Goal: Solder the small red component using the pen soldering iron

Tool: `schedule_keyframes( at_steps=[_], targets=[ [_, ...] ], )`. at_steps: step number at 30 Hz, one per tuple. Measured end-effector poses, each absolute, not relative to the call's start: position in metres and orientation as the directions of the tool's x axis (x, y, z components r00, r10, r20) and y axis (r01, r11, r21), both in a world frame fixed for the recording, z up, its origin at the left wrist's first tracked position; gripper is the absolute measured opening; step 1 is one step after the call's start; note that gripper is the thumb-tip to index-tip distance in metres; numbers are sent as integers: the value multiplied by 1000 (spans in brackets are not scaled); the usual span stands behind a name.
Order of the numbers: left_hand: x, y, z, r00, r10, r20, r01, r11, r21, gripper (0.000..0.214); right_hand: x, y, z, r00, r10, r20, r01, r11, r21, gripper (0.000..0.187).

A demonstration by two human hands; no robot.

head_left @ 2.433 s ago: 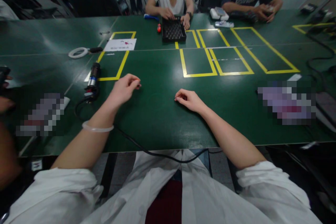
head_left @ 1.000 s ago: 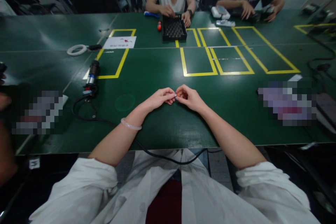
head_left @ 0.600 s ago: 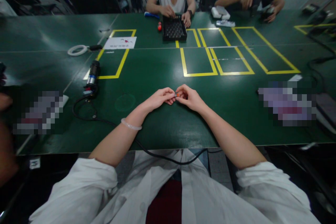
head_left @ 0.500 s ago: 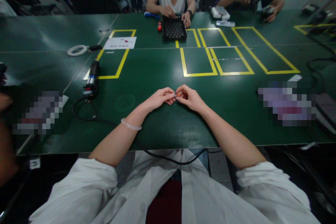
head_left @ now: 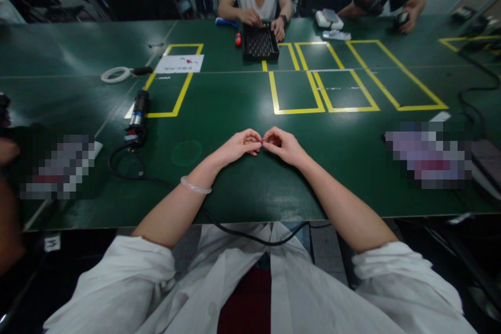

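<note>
My left hand (head_left: 245,145) and my right hand (head_left: 282,145) meet fingertip to fingertip just above the green table. Both are closed in a pinch. Between the tips shows a small reddish piece (head_left: 262,141), mostly covered by the fingers and too small to name. Which hand bears it I cannot make out, as both sets of fingertips touch at it. A translucent bracelet (head_left: 195,186) circles my left wrist.
A dark cylindrical tool (head_left: 138,109) lies left, its black cable (head_left: 156,181) running under my left forearm. Yellow tape marks (head_left: 297,111) and a paper sheet (head_left: 180,63) lie ahead. Across the table, a person's hands work at a black tray (head_left: 260,57); a red-handled item (head_left: 238,39) lies beside it.
My fingers have shifted slightly around the small piece; an orange part that showed between them is now hidden. Across the table at right, another person's arm has moved, now with a dark object.
</note>
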State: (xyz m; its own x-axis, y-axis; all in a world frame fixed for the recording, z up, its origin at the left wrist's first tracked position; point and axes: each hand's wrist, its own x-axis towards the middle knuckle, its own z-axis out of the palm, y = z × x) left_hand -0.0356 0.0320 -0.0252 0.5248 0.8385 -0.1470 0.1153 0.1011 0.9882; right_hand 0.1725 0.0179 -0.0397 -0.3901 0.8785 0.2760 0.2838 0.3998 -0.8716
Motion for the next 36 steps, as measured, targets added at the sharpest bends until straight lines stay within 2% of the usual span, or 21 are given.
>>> schedule_keyframes(
  at_steps=[15, 28, 32, 36],
  targets=[
    [-36, 32, -27, 543, 834, -95, 79, 62, 995, 37, 172, 20, -40, -398, 887, 233, 318, 372, -872, 20],
    [-36, 34, -30, 554, 827, -94, 94, 50, 994, 34, 172, 19, -40, -409, 866, 289, 353, 442, -825, 16],
    [-39, 34, -25, 585, 803, -111, 129, 43, 991, 34, 173, 21, -42, -407, 864, 296, 378, 454, -807, 15],
    [-50, 36, -10, 605, 780, -159, 253, 1, 967, 39, 174, 20, -41, -401, 872, 280, 388, 438, -811, 14]
  ],
)
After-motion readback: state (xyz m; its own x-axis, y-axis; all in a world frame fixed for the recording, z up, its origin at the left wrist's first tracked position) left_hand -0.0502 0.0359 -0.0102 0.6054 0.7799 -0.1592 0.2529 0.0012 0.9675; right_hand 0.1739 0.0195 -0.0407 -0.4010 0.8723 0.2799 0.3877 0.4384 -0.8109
